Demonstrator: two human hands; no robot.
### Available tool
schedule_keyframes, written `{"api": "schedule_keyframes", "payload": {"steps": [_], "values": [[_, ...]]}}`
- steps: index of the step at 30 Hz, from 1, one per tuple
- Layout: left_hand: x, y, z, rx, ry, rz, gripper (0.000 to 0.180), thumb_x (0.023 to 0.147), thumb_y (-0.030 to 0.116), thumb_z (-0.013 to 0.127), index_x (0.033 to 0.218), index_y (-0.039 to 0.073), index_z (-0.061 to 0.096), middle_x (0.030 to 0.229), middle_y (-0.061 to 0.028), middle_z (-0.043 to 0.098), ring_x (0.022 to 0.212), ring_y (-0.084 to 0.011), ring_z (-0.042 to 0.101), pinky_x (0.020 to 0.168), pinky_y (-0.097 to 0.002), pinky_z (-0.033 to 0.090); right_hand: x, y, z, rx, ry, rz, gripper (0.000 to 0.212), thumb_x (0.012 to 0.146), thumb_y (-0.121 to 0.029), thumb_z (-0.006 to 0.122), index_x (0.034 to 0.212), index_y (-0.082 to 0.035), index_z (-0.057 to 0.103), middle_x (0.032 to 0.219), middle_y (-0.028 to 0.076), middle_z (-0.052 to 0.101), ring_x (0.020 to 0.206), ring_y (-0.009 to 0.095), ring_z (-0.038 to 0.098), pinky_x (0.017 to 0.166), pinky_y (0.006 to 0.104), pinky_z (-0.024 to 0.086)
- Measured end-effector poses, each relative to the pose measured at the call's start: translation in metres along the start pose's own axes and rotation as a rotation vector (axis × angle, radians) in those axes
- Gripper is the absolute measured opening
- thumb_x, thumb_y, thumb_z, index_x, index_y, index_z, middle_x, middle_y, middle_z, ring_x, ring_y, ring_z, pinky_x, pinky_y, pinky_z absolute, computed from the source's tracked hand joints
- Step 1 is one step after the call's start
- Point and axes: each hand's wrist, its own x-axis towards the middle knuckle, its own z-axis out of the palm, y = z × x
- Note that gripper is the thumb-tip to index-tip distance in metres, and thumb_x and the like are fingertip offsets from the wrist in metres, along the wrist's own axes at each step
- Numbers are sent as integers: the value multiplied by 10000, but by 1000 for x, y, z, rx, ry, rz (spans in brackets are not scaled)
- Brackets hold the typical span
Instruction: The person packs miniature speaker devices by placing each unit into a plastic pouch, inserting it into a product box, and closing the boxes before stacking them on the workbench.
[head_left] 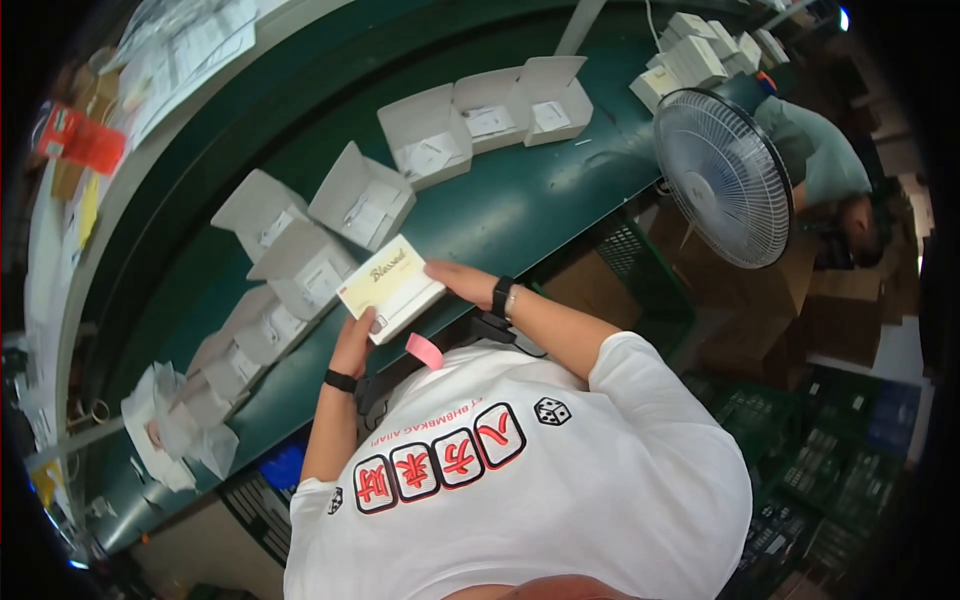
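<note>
A closed white and pale yellow carton (pixel 392 282) is held in front of my body, at the near edge of the green work surface. My left hand (pixel 352 345) grips its near left corner, thumb on top. At its right end my right hand (pixel 462 281) holds on, with the fingers partly hidden. Just beyond the carton stand open white boxes (pixel 368 212) with lids up and pale slips or packets inside. Others, such as the open box (pixel 312 280), run down to the left.
More open boxes (pixel 432 150) stand farther back. A clear plastic bag (pixel 205 420) lies at the left end. To the right are a fan (pixel 722 178), stacked white cartons (pixel 695 58) and a bending person (pixel 820 150). Green crates (pixel 640 280) stand below the table edge.
</note>
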Motion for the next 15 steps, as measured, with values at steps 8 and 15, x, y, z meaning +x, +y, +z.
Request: {"api": "schedule_keyframes", "payload": {"steps": [8, 15], "values": [[79, 43, 148, 220, -527, -50, 580, 999, 375, 550, 1430, 21, 392, 1315, -84, 554, 1153, -176, 567, 959, -342, 484, -99, -43, -100, 204, 543, -92, 542, 1016, -438, 474, 1388, -44, 486, 1301, 64, 577, 1180, 155, 522, 1040, 339, 372], [161, 48, 309, 150, -618, -60, 558, 1013, 316, 527, 1462, 32, 354, 1386, -96, 507, 1222, -213, 530, 1022, -369, 455, -133, -76, -229, 378, 828, -431, 512, 994, -373, 540, 1393, -62, 458, 1328, 69, 547, 1229, 165, 488, 1067, 367, 346]]}}
